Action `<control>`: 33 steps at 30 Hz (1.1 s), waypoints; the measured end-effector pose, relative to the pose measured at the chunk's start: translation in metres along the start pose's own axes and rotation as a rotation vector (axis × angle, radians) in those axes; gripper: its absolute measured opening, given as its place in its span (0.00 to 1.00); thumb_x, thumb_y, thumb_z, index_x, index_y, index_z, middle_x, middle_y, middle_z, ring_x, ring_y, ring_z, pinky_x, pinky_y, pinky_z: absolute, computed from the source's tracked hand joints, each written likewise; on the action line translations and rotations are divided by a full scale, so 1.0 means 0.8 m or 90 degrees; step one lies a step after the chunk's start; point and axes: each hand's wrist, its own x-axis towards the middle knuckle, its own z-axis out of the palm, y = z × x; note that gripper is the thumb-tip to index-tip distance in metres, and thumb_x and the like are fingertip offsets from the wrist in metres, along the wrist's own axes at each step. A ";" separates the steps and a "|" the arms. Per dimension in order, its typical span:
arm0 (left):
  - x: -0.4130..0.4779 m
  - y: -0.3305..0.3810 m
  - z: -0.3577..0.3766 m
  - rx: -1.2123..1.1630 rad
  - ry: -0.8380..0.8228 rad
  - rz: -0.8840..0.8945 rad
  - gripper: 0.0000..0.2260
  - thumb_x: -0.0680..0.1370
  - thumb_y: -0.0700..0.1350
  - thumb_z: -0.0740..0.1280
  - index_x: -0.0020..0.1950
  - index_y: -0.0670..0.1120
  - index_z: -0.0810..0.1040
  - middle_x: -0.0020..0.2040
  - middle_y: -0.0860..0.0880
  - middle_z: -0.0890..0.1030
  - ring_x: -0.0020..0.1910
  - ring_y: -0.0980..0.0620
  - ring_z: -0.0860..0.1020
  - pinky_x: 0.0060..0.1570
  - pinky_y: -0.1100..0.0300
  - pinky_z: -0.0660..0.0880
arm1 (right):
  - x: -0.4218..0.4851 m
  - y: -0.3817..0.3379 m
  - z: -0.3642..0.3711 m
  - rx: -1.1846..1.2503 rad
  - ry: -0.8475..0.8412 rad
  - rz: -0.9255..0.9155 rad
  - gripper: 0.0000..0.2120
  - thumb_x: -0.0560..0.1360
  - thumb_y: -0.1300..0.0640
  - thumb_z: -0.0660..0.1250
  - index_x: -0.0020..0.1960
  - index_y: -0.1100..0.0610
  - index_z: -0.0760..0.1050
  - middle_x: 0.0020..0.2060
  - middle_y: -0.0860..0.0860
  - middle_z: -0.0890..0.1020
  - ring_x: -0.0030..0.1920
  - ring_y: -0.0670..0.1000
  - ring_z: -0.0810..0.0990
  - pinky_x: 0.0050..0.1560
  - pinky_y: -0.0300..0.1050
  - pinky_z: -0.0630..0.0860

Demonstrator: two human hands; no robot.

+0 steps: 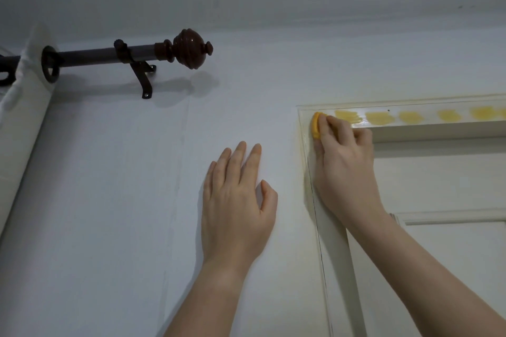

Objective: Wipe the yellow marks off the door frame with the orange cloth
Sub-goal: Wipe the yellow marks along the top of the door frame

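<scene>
Orange cloth (316, 125) bunched, gripped by right hand (345, 169) at door frame (303, 128) top-left corner; yellow marks (379, 118) along top edge. Left hand (237, 200) flat, fingers straight, on wall (246, 96).

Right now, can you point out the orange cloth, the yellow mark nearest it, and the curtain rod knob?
orange cloth (315, 126), head view: its visible folded edge.
nearest yellow mark (347, 117), head view: middle of the smear.
curtain rod knob (190, 49), head view: the round brown ball.

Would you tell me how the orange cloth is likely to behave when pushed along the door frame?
Probably soft and floppy: the cloth is bunched small inside the right hand. Likely light, since curled fingers alone hold it. It may smear the streaky marks.
</scene>
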 end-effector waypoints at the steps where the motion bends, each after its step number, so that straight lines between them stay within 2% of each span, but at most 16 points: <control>1: 0.000 0.000 0.000 0.001 -0.002 0.001 0.29 0.84 0.54 0.53 0.86 0.54 0.64 0.86 0.52 0.65 0.86 0.50 0.58 0.87 0.49 0.54 | -0.006 0.001 -0.002 0.002 0.007 0.018 0.24 0.79 0.69 0.65 0.75 0.65 0.72 0.67 0.59 0.77 0.50 0.58 0.66 0.55 0.54 0.69; 7: -0.001 -0.001 0.000 -0.002 -0.002 0.001 0.29 0.84 0.53 0.54 0.86 0.54 0.64 0.86 0.52 0.65 0.86 0.50 0.58 0.87 0.48 0.55 | -0.017 -0.005 -0.002 0.055 -0.007 0.006 0.21 0.83 0.67 0.63 0.75 0.64 0.72 0.67 0.59 0.76 0.50 0.59 0.66 0.55 0.52 0.68; 12: -0.001 0.000 -0.001 -0.002 -0.002 0.000 0.28 0.84 0.53 0.53 0.86 0.54 0.64 0.86 0.52 0.65 0.86 0.50 0.58 0.86 0.48 0.55 | -0.030 0.006 -0.004 0.075 0.013 0.126 0.20 0.86 0.63 0.60 0.77 0.61 0.71 0.67 0.58 0.75 0.52 0.63 0.69 0.59 0.53 0.68; 16: -0.001 -0.001 -0.001 -0.001 -0.002 0.000 0.28 0.84 0.53 0.54 0.86 0.54 0.64 0.86 0.52 0.65 0.86 0.50 0.58 0.87 0.48 0.54 | -0.030 0.002 -0.002 0.093 0.008 0.112 0.20 0.85 0.63 0.61 0.77 0.61 0.72 0.67 0.57 0.76 0.53 0.63 0.69 0.60 0.46 0.64; 20: -0.001 0.000 -0.002 -0.008 -0.005 -0.003 0.28 0.84 0.53 0.54 0.86 0.55 0.64 0.86 0.52 0.64 0.87 0.51 0.57 0.87 0.49 0.53 | -0.029 0.017 -0.006 0.085 0.040 0.165 0.20 0.85 0.63 0.60 0.76 0.62 0.73 0.66 0.59 0.76 0.53 0.64 0.70 0.59 0.44 0.62; 23: -0.002 -0.001 -0.002 -0.006 -0.010 -0.002 0.28 0.84 0.53 0.54 0.86 0.55 0.63 0.86 0.53 0.64 0.87 0.51 0.56 0.87 0.49 0.53 | -0.026 0.007 -0.006 0.087 0.017 0.107 0.20 0.84 0.65 0.62 0.76 0.62 0.73 0.67 0.58 0.77 0.53 0.63 0.70 0.59 0.41 0.60; 27: 0.000 -0.002 0.000 -0.002 -0.006 -0.001 0.28 0.84 0.53 0.54 0.87 0.55 0.63 0.86 0.53 0.63 0.87 0.51 0.57 0.87 0.48 0.54 | 0.004 0.013 0.001 0.036 -0.015 0.009 0.24 0.79 0.72 0.65 0.75 0.64 0.73 0.68 0.56 0.77 0.53 0.58 0.65 0.58 0.47 0.65; 31: -0.001 0.000 0.000 -0.006 -0.008 -0.003 0.28 0.84 0.53 0.55 0.86 0.55 0.63 0.86 0.53 0.64 0.87 0.51 0.57 0.87 0.47 0.54 | 0.012 0.035 -0.014 0.002 -0.014 0.069 0.22 0.80 0.71 0.62 0.73 0.64 0.74 0.65 0.57 0.77 0.53 0.61 0.67 0.55 0.51 0.65; 33: -0.001 -0.001 0.000 -0.004 -0.008 -0.006 0.28 0.84 0.53 0.54 0.86 0.55 0.63 0.86 0.53 0.64 0.87 0.51 0.57 0.87 0.48 0.54 | -0.001 0.030 -0.020 0.011 -0.009 0.064 0.22 0.79 0.72 0.63 0.73 0.64 0.74 0.66 0.57 0.78 0.52 0.61 0.68 0.56 0.49 0.65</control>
